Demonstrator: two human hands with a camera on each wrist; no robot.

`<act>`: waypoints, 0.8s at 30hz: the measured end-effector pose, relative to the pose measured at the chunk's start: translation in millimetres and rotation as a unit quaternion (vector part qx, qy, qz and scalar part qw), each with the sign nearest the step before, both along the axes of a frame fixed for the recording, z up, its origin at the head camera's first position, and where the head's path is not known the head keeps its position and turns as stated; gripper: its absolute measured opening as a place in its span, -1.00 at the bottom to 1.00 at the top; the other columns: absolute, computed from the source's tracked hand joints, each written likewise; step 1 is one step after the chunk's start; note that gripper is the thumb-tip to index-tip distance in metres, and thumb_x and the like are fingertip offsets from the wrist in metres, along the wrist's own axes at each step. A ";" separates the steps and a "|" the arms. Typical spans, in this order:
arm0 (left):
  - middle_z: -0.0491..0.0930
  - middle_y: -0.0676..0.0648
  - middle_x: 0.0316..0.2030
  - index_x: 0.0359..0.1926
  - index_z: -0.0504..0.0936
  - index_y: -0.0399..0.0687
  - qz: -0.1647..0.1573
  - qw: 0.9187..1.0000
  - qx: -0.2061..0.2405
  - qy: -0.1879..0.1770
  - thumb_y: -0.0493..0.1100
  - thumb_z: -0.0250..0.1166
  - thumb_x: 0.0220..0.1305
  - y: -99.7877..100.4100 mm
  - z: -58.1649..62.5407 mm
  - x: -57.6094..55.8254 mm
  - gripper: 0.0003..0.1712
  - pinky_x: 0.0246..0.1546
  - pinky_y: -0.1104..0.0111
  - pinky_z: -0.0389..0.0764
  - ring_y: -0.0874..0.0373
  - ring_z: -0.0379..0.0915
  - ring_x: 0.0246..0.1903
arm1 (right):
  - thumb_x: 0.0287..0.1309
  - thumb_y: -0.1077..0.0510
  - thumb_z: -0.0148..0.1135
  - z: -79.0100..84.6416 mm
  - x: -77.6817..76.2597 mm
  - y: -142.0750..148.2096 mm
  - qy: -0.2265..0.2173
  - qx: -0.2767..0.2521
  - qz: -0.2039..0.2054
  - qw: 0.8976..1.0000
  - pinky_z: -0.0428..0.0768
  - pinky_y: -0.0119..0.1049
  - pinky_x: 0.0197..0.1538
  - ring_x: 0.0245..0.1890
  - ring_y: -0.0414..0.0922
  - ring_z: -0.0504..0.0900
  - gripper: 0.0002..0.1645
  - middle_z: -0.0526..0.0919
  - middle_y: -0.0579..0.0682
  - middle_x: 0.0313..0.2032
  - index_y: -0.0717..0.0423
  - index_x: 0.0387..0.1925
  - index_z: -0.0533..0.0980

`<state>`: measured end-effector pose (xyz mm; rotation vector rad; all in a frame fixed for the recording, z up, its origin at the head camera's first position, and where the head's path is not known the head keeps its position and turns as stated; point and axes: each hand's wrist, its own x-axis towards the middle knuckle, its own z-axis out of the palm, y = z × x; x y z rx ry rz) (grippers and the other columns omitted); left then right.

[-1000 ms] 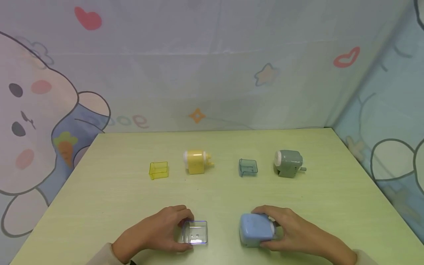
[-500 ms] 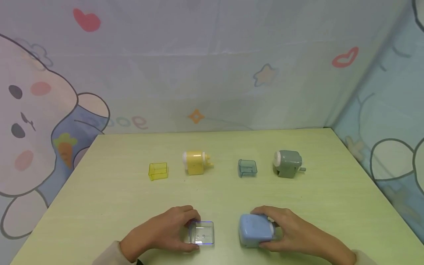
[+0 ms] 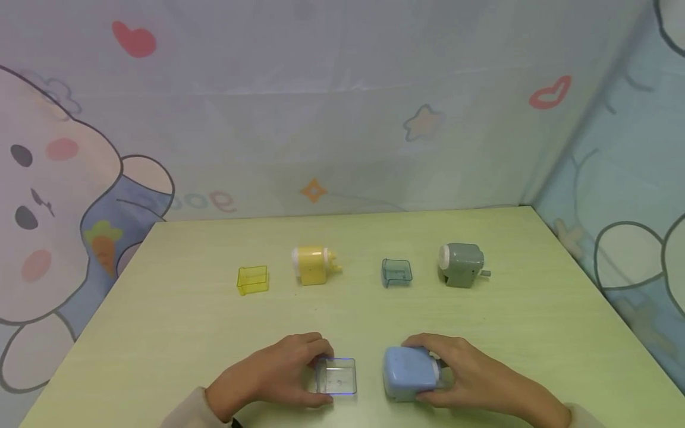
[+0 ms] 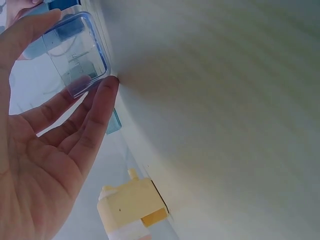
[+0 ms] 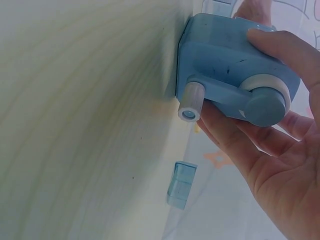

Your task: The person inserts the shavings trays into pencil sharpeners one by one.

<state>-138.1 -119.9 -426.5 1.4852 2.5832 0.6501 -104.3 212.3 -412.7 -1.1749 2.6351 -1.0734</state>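
Note:
Near the table's front edge, my left hand (image 3: 291, 371) holds a clear plastic drawer (image 3: 339, 377) with a bluish rim, thumb on one side and fingers on the other. To its right, my right hand (image 3: 468, 374) grips a blue crank pencil sharpener (image 3: 409, 373) by its sides. The sharpener's crank handle (image 5: 191, 102) and round hub (image 5: 267, 106) face my right palm in the right wrist view. A short gap separates the drawer from the sharpener in the head view. In the left wrist view the see-through drawer (image 4: 77, 57) overlaps the sharpener behind it.
Farther back on the table (image 3: 187, 321) stand a yellow sharpener (image 3: 312, 266) and a grey-green sharpener (image 3: 462, 264). A yellow transparent drawer (image 3: 253, 279) and a teal one (image 3: 397, 272) lie left of their matching sharpeners. A printed curtain (image 3: 342, 119) hangs behind.
My left hand has slid the clear drawer rightward, narrowing the gap to the blue sharpener. The right hand keeps its grip in nearly the same spot. The head view has shifted slightly.

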 end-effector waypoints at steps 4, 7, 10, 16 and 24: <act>0.36 0.20 -0.31 -0.14 0.45 0.00 0.001 1.000 -0.001 -0.004 0.30 0.26 0.01 4.4 0.3 -1.0 -0.43 -0.33 0.63 0.33 0.43 0.28 -0.37 | -0.11 -0.15 0.38 0.5 0.1 -0.3 0.002 0.005 -0.003 1.000 0.50 -0.31 -0.22 -0.21 -0.30 0.44 -0.27 0.45 -0.31 -0.09 -0.22 0.11 0.27; 0.36 0.20 -0.32 -0.14 0.44 0.00 -0.002 1.000 -0.003 -0.004 0.31 0.26 0.00 8.6 -0.6 -2.2 -0.42 -0.33 0.63 0.33 0.43 0.28 -0.37 | -0.12 -0.15 0.38 0.6 -0.1 -0.5 0.003 0.008 -0.005 1.000 0.50 -0.31 -0.20 -0.21 -0.31 0.44 -0.27 0.44 -0.32 -0.09 -0.22 0.11 0.28; 0.36 0.20 -0.32 -0.14 0.44 0.01 -0.004 1.000 -0.003 -0.002 0.32 0.26 -0.01 12.5 -1.1 -3.0 -0.41 -0.33 0.64 0.33 0.43 0.28 -0.37 | -0.12 -0.15 0.39 0.3 -0.4 -0.7 0.005 0.007 -0.004 1.000 0.50 -0.30 -0.19 -0.20 -0.31 0.44 -0.26 0.45 -0.32 -0.09 -0.22 0.11 0.28; 0.35 0.22 -0.33 -0.15 0.46 0.01 -0.002 1.000 -0.006 0.006 0.33 0.27 -0.03 18.9 -1.7 -3.9 -0.41 -0.33 0.65 0.32 0.44 0.26 -0.37 | -0.12 -0.16 0.38 -0.1 0.0 -1.1 0.003 0.008 -0.005 1.000 0.50 -0.29 -0.17 -0.19 -0.31 0.44 -0.26 0.44 -0.32 -0.08 -0.22 0.12 0.27; 0.35 0.21 -0.34 -0.14 0.46 0.02 0.001 1.000 -0.014 0.014 0.36 0.24 -0.02 24.2 -1.6 -4.4 -0.39 -0.35 0.64 0.31 0.44 0.25 -0.39 | -0.12 -0.17 0.38 -0.2 -0.3 -0.9 0.003 0.011 -0.008 1.000 0.50 -0.29 -0.16 -0.18 -0.31 0.43 -0.25 0.44 -0.32 -0.07 -0.22 0.12 0.27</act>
